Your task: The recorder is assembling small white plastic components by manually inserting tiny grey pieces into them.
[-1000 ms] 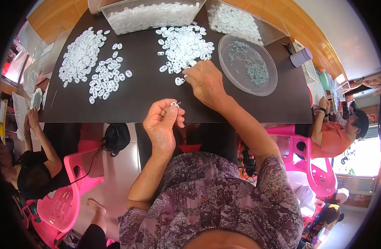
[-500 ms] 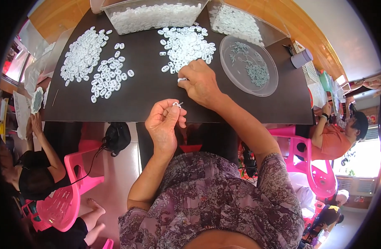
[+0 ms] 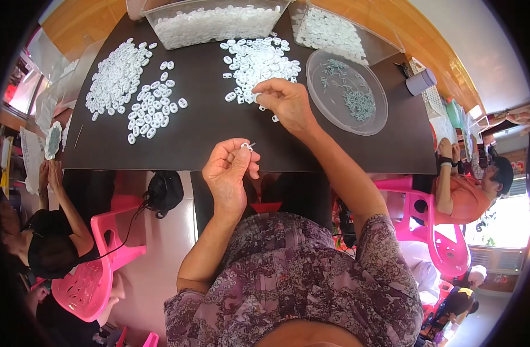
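Near the table's front edge, my left hand [image 3: 227,173] pinches a small white plastic piece [image 3: 246,147] between thumb and forefinger. A thin greyish pin [image 3: 252,144] sticks out from it. My right hand [image 3: 288,107] is at the near right side of the middle pile of white oval two-holed pieces [image 3: 259,61]. Its thumb and forefinger close on one white oval piece [image 3: 256,98], partly hidden by the fingers. Right of that hand, a round clear shallow tray [image 3: 334,118] holds many small grey-green pins [image 3: 358,105].
Left on the dark table [image 3: 201,133] lie a large pile [image 3: 116,78] and a smaller pile [image 3: 151,113] of white oval pieces. Clear bins [image 3: 216,26] of white parts line the back. A lilac cylinder [image 3: 420,82] stands far right. People sit on both sides, by pink chairs [image 3: 100,277].
My right hand has moved slightly up and right, its fingers now more extended around a white oval piece. A loose piece shows below it. My left hand has barely moved.
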{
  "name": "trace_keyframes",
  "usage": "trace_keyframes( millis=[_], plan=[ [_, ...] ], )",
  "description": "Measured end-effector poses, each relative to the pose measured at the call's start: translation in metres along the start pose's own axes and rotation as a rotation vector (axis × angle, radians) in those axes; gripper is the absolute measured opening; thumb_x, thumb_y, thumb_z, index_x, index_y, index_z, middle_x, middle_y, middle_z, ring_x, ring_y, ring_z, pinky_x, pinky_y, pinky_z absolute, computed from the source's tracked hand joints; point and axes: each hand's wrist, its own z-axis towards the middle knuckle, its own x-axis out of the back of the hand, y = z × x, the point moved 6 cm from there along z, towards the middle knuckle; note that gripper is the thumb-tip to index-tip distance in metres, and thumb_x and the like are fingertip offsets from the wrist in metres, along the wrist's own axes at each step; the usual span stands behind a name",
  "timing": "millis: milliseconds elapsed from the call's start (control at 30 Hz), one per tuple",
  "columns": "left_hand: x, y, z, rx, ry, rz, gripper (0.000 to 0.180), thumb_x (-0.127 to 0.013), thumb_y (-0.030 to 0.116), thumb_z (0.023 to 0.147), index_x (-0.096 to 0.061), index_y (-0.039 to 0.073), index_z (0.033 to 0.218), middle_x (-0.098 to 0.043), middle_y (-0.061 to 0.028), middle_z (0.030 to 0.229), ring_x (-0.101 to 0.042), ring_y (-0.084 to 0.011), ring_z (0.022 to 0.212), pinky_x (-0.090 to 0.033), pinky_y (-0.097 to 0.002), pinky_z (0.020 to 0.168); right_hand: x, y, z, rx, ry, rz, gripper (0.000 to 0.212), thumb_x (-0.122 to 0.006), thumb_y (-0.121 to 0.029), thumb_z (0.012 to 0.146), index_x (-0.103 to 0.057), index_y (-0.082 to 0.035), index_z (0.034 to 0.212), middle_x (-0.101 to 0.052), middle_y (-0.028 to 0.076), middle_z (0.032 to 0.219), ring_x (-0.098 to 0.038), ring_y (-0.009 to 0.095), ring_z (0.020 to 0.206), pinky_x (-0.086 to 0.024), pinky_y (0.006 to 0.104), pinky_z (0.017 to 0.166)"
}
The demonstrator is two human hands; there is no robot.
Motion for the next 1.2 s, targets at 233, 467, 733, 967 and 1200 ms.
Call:
trace_keyframes(
  millis=[233,467,733,967,1200],
  plan=[
    [0.001,-0.002,0.000,-0.007,-0.005,0.001,0.014,-0.056,0.006,0.089,-0.056,-0.005,0.098,-0.062,-0.0106,0.074,-0.054,-0.0099,0.055,-0.045,-0.0202,0.049,0.001,0.002,-0.002,-0.062,0.034,0.099,0.012,-0.065,-0.003,0.076,-0.065,0.000,0.088,-0.062,0.002,0.074,-0.055,0.006,0.067,-0.043,0.0204,0.061],
    [0.000,-0.001,0.000,-0.006,0.007,-0.001,0.013,-0.056,0.005,0.088,-0.056,-0.005,0.096,-0.062,-0.0109,0.074,-0.054,-0.0103,0.055,-0.045,-0.0205,0.049,0.003,0.008,-0.002,-0.179,0.006,0.120,0.014,-0.066,-0.005,0.076,-0.062,0.002,0.087,-0.063,0.004,0.076,-0.055,0.007,0.068,-0.043,0.0204,0.061],
    [0.000,0.000,0.000,-0.015,0.008,0.011,0.012,-0.055,0.005,0.089,-0.056,-0.005,0.096,-0.062,-0.0111,0.074,-0.054,-0.0106,0.054,-0.045,-0.0208,0.050,0.001,0.002,-0.004,-0.036,0.030,0.110,0.011,-0.064,-0.003,0.077,-0.061,0.002,0.087,-0.062,0.003,0.076,-0.055,0.007,0.068,-0.044,0.0206,0.062],
    [-0.001,0.002,0.001,-0.013,0.009,-0.001,0.013,-0.056,0.006,0.088,-0.056,-0.004,0.096,-0.062,-0.0116,0.074,-0.055,-0.0114,0.055,-0.045,-0.0221,0.049,0.003,-0.002,-0.019,-0.203,0.003,0.351,0.015,-0.064,-0.005,0.078,-0.062,0.002,0.091,-0.063,0.005,0.076,-0.054,0.008,0.065,-0.040,0.0192,0.057],
    [-0.008,0.010,0.000,-0.064,0.025,0.027,0.019,-0.057,0.007,0.088,-0.057,-0.006,0.102,-0.062,-0.0113,0.075,-0.055,-0.0119,0.056,-0.046,-0.0227,0.049,-0.004,-0.008,-0.053,-0.366,-0.019,0.517,0.015,-0.064,-0.007,0.079,-0.063,0.002,0.092,-0.066,0.010,0.079,-0.056,0.009,0.064,-0.040,0.0193,0.054]
  ],
)
